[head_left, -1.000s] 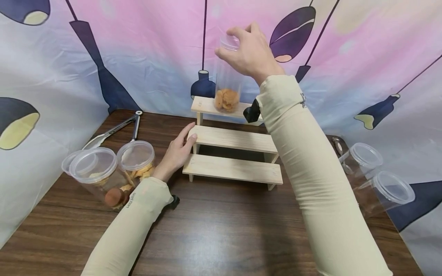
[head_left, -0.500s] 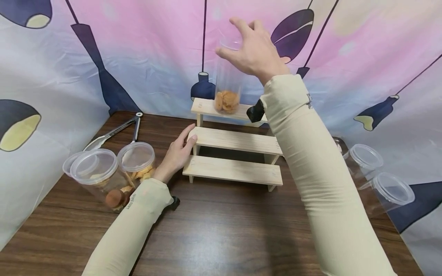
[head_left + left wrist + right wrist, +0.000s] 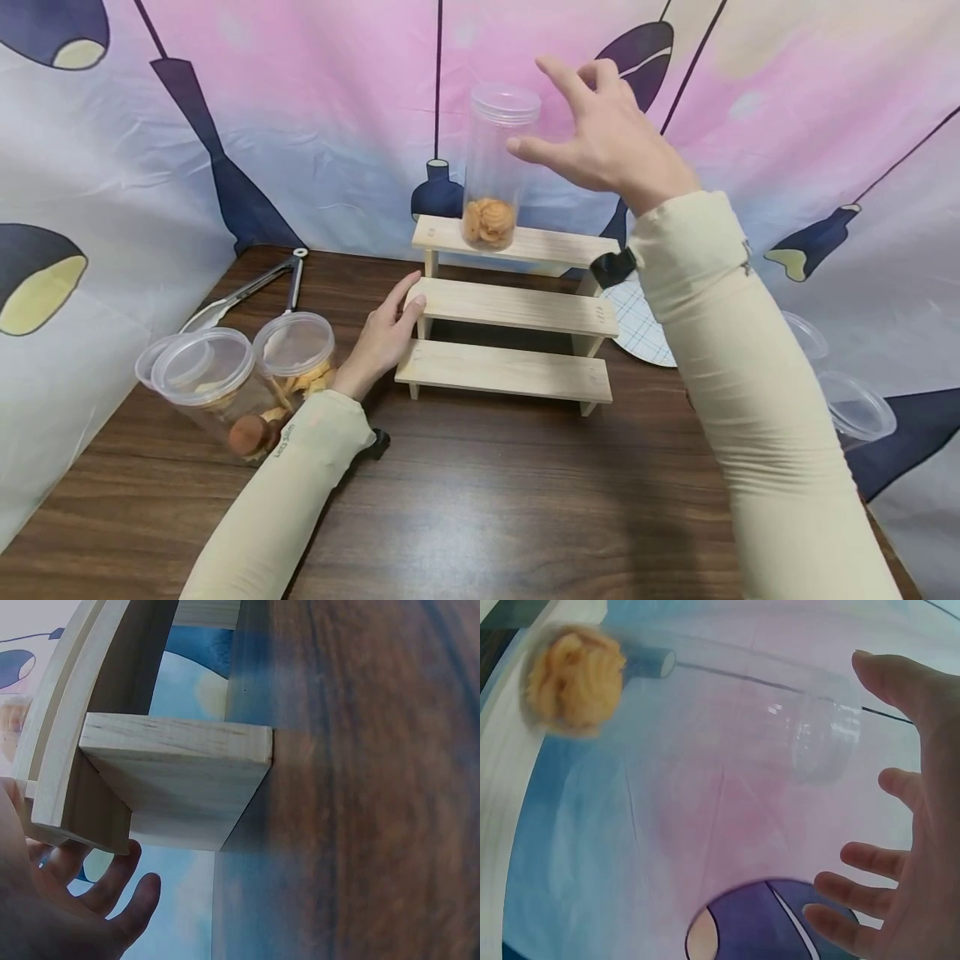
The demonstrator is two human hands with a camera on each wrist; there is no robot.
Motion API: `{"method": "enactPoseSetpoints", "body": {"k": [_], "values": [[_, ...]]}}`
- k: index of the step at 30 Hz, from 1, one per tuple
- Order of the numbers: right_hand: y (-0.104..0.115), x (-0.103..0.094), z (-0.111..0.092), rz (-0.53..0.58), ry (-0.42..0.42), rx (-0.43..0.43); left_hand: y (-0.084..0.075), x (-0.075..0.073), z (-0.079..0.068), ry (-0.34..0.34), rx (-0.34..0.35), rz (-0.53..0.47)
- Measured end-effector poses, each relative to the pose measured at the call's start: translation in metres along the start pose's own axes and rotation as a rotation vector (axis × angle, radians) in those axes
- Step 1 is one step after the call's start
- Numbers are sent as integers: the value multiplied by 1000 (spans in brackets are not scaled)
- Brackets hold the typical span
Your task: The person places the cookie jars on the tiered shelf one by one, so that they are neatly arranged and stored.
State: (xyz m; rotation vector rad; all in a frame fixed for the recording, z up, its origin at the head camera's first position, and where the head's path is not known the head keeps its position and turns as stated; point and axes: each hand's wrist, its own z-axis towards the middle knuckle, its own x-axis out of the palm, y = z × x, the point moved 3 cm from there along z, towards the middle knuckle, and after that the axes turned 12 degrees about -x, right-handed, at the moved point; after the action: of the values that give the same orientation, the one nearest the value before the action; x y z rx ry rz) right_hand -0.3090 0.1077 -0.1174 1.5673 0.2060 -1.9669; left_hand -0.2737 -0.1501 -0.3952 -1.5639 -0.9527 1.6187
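A tall clear jar (image 3: 495, 167) with cookies in its bottom stands upright on the left part of the top tier of a three-tier wooden stand (image 3: 510, 304). To the jar's right my right hand (image 3: 611, 133) hangs in the air, fingers spread, thumb and fingers apart from it. In the right wrist view a gap shows between the jar (image 3: 825, 735) and that hand (image 3: 885, 825). At the stand's left end my left hand (image 3: 382, 337) grips the middle tier, thumb on the board. The left wrist view has fingers (image 3: 112, 881) curled below the board's end.
Several clear lidded jars (image 3: 206, 375) with snacks stand at the left, beside my left forearm. Tongs (image 3: 255, 283) lie behind them. A white checked round item (image 3: 641, 325) shows right of the stand. More clear containers (image 3: 858, 404) sit at the far right, partly behind my right sleeve.
My right hand has let go of the jar's top, spread its fingers and moved right, away from it. The jar stays on the top tier. My left hand keeps its place.
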Motion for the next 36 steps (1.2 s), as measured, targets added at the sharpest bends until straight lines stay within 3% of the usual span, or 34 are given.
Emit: {"method": "enactPoseSetpoints", "body": {"k": [9,16,28,36], "values": [[-15,-15,-53,-80,-42,-99,4,-5,0,-5,-16,-11],[-51,-17,-109,-156,-81,-167,6,-9,1,-16,-22,-2],[-108,-5,-211,-254,-165,-82,8,-6,1,-10,-18,-24],[-132,-2,-259,-337,-175,24,9,-9,0,-23,-28,-21]]}}
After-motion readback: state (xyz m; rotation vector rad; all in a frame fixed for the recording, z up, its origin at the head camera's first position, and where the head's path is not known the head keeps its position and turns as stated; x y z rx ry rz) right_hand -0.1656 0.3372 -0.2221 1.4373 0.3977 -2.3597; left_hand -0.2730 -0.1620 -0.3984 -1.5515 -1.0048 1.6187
